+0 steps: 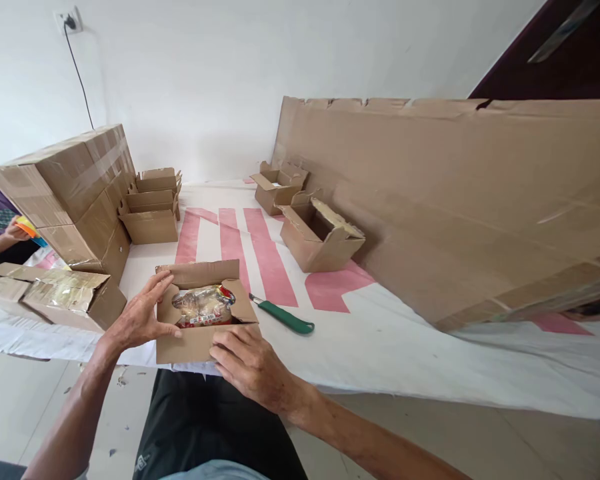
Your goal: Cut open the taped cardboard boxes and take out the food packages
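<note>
A small cardboard box (190,350) stands at the table's front edge with its flaps raised. Inside it lies a clear plastic food package (205,308) with red and gold print. My left hand (147,313) grips the box's left side, thumb over the front flap and fingers along the left flap. At the front right corner, my right hand (247,367) has its fingers curled over the front flap. A green-handled knife (289,318) lies on the cloth just right of the box, its short blade pointing toward it.
Large taped cartons (75,193) are stacked at the left, with open small boxes (153,223) beside them. Two more open boxes (315,237) stand against a big cardboard sheet (455,200). Another person's hand (16,230) shows at far left.
</note>
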`<state>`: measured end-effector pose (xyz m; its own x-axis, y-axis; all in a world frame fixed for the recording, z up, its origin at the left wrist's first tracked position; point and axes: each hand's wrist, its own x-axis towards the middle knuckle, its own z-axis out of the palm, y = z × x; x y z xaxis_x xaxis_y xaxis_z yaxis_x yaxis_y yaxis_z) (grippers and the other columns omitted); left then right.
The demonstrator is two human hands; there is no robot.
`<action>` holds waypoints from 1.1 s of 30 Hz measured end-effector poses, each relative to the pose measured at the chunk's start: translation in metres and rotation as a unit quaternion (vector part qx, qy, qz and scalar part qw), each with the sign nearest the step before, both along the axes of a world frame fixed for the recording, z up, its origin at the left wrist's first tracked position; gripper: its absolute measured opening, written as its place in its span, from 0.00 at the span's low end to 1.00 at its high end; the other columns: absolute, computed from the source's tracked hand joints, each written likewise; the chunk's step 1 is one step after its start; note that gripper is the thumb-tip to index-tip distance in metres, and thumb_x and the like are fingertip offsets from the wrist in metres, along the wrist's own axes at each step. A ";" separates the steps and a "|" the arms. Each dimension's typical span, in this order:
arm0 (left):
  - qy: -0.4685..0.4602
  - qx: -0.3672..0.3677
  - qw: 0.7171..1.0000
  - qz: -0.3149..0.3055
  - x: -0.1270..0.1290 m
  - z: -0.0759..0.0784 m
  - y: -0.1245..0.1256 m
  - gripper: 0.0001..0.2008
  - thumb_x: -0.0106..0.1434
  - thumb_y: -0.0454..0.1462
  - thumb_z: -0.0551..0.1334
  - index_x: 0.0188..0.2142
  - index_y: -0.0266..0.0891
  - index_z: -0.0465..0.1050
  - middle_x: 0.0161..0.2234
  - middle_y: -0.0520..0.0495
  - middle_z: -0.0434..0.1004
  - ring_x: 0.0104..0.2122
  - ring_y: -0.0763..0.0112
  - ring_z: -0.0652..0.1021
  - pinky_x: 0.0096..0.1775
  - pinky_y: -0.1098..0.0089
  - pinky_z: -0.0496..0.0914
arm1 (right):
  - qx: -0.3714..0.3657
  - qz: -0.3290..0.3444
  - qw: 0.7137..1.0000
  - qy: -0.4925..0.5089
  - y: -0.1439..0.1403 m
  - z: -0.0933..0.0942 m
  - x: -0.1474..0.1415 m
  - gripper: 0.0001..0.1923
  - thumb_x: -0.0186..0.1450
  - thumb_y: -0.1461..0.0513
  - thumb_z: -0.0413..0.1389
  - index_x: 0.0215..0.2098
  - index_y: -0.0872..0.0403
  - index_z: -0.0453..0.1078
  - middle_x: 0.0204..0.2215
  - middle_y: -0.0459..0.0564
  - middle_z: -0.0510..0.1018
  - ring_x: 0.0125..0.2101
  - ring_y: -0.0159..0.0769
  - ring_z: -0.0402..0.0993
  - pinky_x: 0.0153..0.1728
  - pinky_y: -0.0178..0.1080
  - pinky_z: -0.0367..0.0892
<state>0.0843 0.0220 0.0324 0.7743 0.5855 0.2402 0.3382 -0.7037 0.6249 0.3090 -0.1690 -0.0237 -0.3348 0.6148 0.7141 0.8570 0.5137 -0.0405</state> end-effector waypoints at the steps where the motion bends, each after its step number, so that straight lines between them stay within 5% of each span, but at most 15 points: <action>1: 0.017 0.019 1.000 0.003 0.002 -0.002 0.002 0.58 0.47 0.55 0.82 0.74 0.47 0.64 0.75 0.34 0.59 0.72 0.37 0.65 0.66 0.46 0.69 | 0.009 -0.003 1.000 0.011 0.001 -0.005 -0.001 0.08 0.71 0.70 0.57 0.43 0.53 0.76 0.41 0.53 0.82 0.41 0.42 0.75 0.45 0.44 0.72; 10: 0.114 0.077 0.990 0.028 0.006 -0.010 0.014 0.60 0.47 0.58 0.80 0.74 0.44 0.62 0.72 0.30 0.64 0.70 0.31 0.63 0.68 0.33 0.58 | 0.068 -0.001 0.997 0.045 0.007 -0.044 0.001 0.11 0.70 0.69 0.61 0.49 0.54 0.77 0.43 0.54 0.85 0.44 0.43 0.79 0.45 0.45 0.70; 18: 0.094 0.045 0.995 0.004 0.006 -0.010 0.015 0.57 0.48 0.57 0.80 0.73 0.46 0.63 0.71 0.33 0.65 0.70 0.35 0.65 0.69 0.41 0.61 | 0.085 -0.010 0.995 0.040 0.020 -0.056 0.002 0.10 0.71 0.67 0.60 0.49 0.51 0.79 0.43 0.52 0.86 0.45 0.42 0.78 0.48 0.46 0.72; 25: 0.131 0.039 0.991 0.003 0.008 0.001 0.010 0.57 0.50 0.60 0.78 0.73 0.45 0.62 0.69 0.34 0.66 0.69 0.37 0.66 0.68 0.42 0.63 | 0.028 0.007 0.997 0.073 0.016 -0.029 0.005 0.09 0.72 0.64 0.59 0.50 0.53 0.76 0.44 0.55 0.82 0.44 0.44 0.77 0.45 0.46 0.74; 29: 0.146 0.045 0.988 0.010 0.010 0.005 0.007 0.57 0.51 0.60 0.78 0.74 0.43 0.61 0.69 0.33 0.66 0.69 0.37 0.66 0.68 0.43 0.64 | 0.008 -0.111 0.984 0.140 0.028 -0.005 0.018 0.19 0.71 0.62 0.61 0.60 0.54 0.72 0.52 0.61 0.78 0.52 0.53 0.75 0.53 0.55 0.75; 33: 0.144 0.053 0.988 0.021 0.009 0.004 0.002 0.56 0.55 0.60 0.75 0.75 0.42 0.59 0.71 0.32 0.64 0.70 0.36 0.65 0.68 0.41 0.64 | -0.086 -0.186 0.968 0.146 0.041 0.007 0.039 0.16 0.69 0.62 0.61 0.55 0.51 0.74 0.52 0.60 0.77 0.53 0.55 0.74 0.52 0.56 0.76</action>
<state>0.0928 0.0237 0.0363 0.7950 0.6019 0.0752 0.5217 -0.7417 0.4215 0.3477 -0.1279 -0.0166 0.1332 0.7728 0.6205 0.9207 0.1352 -0.3661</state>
